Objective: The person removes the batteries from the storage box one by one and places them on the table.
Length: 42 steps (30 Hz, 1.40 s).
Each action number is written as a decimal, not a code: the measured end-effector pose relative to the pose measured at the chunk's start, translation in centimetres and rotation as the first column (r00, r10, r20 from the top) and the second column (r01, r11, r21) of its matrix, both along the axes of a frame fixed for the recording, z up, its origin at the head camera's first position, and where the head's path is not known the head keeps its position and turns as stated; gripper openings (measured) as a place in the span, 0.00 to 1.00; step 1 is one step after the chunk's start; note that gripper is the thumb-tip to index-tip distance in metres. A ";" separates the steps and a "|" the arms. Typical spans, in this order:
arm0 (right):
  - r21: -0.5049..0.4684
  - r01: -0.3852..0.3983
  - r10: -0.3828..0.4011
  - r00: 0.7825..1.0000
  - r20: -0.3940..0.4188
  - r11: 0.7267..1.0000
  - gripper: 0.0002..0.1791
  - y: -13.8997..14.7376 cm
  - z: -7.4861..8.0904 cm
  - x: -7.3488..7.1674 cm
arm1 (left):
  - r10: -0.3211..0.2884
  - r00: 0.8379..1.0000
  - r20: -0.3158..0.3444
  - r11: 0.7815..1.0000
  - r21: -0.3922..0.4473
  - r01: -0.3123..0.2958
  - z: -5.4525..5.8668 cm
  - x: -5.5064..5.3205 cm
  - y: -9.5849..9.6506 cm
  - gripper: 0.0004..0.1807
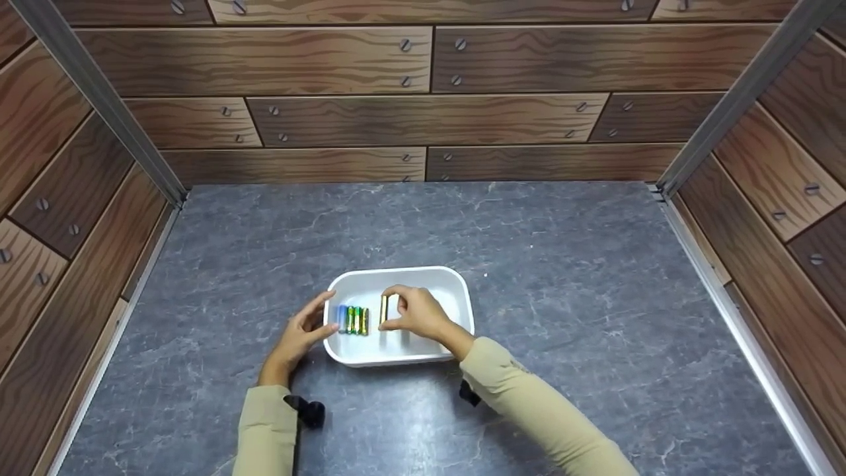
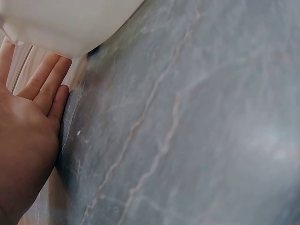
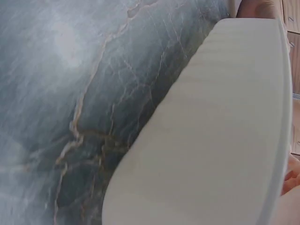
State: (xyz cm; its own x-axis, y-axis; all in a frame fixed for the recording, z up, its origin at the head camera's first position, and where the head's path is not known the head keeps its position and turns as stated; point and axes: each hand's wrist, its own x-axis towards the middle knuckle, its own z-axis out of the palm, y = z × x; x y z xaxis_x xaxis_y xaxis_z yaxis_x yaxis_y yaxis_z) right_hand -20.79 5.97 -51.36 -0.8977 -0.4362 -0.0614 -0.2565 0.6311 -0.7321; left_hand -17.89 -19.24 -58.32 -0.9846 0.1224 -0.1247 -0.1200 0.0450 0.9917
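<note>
A white rectangular tray (image 1: 396, 362) with rounded corners sits on the tabletop. On its left side inside, several AA-sized batteries lie side by side in a row: a blue battery (image 1: 342, 319) at the left end, then green-and-gold batteries (image 1: 357, 320). My right hand (image 1: 420, 312) is over the tray, pinching a gold battery (image 1: 383, 312) by its two ends between thumb and finger, just right of the row. My left hand (image 1: 301, 337) rests at the tray's left rim with fingers extended, the thumb near the blue battery. In the left wrist view, the left fingers (image 2: 44, 84) reach straight beside the tray wall.
The grey marbled tabletop (image 1: 562, 277) spreads around the tray. Wood-plank walls (image 1: 344, 63) enclose it at the back and both sides, with metal strips (image 1: 747, 357) along the edges. Black wrist devices (image 1: 310, 413) hang by the sleeves.
</note>
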 end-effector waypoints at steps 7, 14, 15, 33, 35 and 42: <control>-0.036 0.006 -0.007 0.999 -0.038 0.999 0.30 1.1 0.8 0.2 | 0.001 1.000 0.001 1.000 -0.004 -0.001 -0.1 0.1 0.1 0.36; -0.054 0.010 -0.014 0.998 -0.059 0.999 0.30 2.2 1.4 0.4 | 0.000 1.000 0.006 1.000 -0.009 0.000 0.0 0.1 0.1 0.37; -0.052 0.011 -0.014 0.998 -0.056 0.999 0.30 2.3 1.5 0.4 | 0.001 1.000 0.008 1.000 -0.010 -0.001 0.0 0.1 0.1 0.37; -0.073 -0.029 0.021 0.993 -0.113 0.997 0.28 5.8 1.5 0.6 | -0.009 1.000 0.014 1.000 0.008 0.009 -0.1 0.0 0.0 0.37; -0.071 -0.022 0.014 0.994 -0.107 0.997 0.29 6.3 1.6 0.6 | -0.007 1.000 0.020 1.000 0.005 0.007 -0.1 0.0 0.0 0.37; -0.068 0.004 -0.013 0.993 -0.121 0.998 0.29 7.7 1.6 0.5 | -0.002 1.000 0.022 1.000 0.005 0.002 0.0 0.0 0.0 0.36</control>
